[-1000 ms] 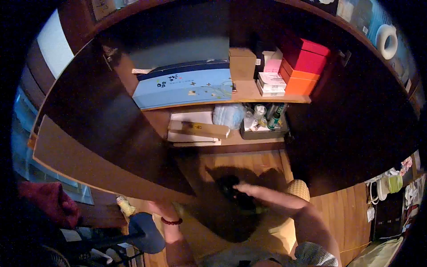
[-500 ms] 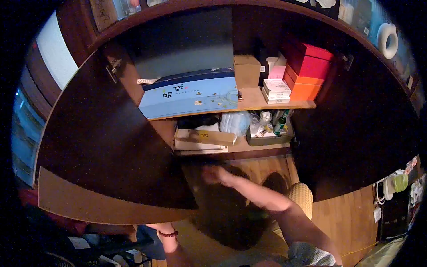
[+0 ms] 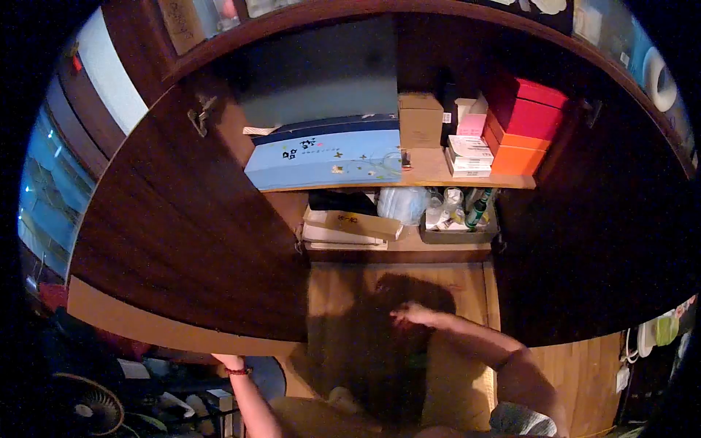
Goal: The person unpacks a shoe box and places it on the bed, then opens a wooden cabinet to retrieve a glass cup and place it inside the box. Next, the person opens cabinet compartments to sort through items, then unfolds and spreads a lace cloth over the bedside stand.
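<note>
My left hand (image 3: 229,360), with a dark red bead bracelet at the wrist, is at the lower edge of the open left cabinet door (image 3: 190,233); its fingers are hidden behind the edge. My right hand (image 3: 413,314) hangs over the shadowed floor in front of the cabinet, its fingers curled and partly dark; whether it holds anything is hidden. On the upper shelf (image 3: 438,172) lies a light blue box (image 3: 321,162). Below it, an open flat carton (image 3: 352,222), a plastic-wrapped bundle (image 3: 403,204) and a grey bin (image 3: 460,235) with a green bottle (image 3: 477,212) sit on the lower shelf.
A brown box (image 3: 420,120), small white boxes (image 3: 469,155), a red box (image 3: 531,109) and an orange box (image 3: 517,153) stand on the upper shelf. The right door (image 3: 591,241) is open. A fan (image 3: 84,410) is at the lower left.
The view has shifted, and the left door's edge sits differently in it. My left hand has moved left with that edge. My right hand went toward the cabinet, then back to the right and down.
</note>
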### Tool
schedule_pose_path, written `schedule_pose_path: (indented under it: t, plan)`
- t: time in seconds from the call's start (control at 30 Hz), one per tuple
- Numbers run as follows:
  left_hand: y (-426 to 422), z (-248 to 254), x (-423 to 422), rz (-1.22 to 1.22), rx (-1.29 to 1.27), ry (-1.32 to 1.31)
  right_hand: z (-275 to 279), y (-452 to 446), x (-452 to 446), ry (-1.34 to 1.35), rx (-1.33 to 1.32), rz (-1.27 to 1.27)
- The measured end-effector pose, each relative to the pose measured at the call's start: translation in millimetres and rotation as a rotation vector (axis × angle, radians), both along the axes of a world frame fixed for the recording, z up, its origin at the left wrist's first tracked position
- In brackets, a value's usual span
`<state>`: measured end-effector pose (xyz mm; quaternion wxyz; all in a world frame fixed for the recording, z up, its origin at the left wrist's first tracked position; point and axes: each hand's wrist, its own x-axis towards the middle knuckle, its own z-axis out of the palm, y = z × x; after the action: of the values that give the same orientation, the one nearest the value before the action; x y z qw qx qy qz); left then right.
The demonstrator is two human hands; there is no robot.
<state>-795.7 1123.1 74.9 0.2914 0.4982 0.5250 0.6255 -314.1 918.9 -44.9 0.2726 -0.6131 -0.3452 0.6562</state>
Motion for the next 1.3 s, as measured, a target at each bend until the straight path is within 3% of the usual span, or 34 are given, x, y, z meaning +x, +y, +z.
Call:
schedule_pose_path:
  t: [0.07, 0.17, 0.23, 0.33, 0.47, 0.5, 0.57, 0.6, 0.67, 0.73, 0.9, 1.0, 1.07, 1.17, 1.3]
  plan:
    - [-3.1, 1.8, 0.2, -0.066, -0.018, 0.075, 31.0, 6.1, 7.4, 0.074, 0.030, -0.085]
    - [-25.4, 44.7, 31.3, -0.190, -0.091, -0.249, 53.8, 7.3, 20.6, 0.148, 0.154, -0.141]
    - [-21.8, 52.8, 34.8, -0.223, -0.070, -0.318, 82.1, 8.2, 26.6, 0.167, 0.205, -0.141]
    - [-31.9, 74.7, 39.3, -0.240, -0.084, -0.490, 81.3, 12.9, 43.8, 0.181, 0.368, -0.026]
    - [-46.6, 88.9, 28.9, -0.208, -0.025, -0.702, 125.8, 14.2, 55.0, 0.241, 0.443, -0.167]
    - [-64.1, 90.9, 25.1, 0.051, 0.024, -0.314, 144.0, 16.1, 59.5, 0.231, 0.497, -0.211]
    - [-138.6, 146.3, 85.3, 0.475, 0.148, -0.033, 176.6, 21.5, 70.5, 0.208, 0.608, -0.313]
    - [-162.2, 161.2, 111.5, 0.509, 0.237, -0.063, 192.9, 26.4, 77.8, 0.194, 0.667, -0.374]
    - [-185.8, 151.6, 138.2, 0.375, 0.323, -0.021, 224.8, 35.8, 88.2, 0.117, 0.788, -0.492]
    - [-208.5, 173.7, 208.3, 0.184, 0.478, 0.135, 253.8, 46.1, 97.3, -0.012, 0.913, -0.602]
    - [-224.9, 196.9, 335.0, -0.496, 0.545, 0.366, 268.4, 83.9, 119.9, -0.473, 1.120, -0.699]
    - [-211.5, 162.1, 384.6, -0.800, 0.527, 0.531, 270.8, 98.8, 123.6, -0.749, 1.097, -0.806]
    - [-202.3, 118.7, 405.4, -0.879, 0.591, 0.638, 278.0, 111.1, 132.3, -0.910, 1.063, -0.884]
    - [-196.1, 109.1, 409.9, -1.255, 0.721, 0.780, 290.4, 133.9, 152.5, -1.244, 1.003, -0.795]
    - [-201.4, 133.3, 413.4, -1.268, 0.717, 0.801, 312.7, 168.1, 170.4, -1.580, 1.103, -0.647]
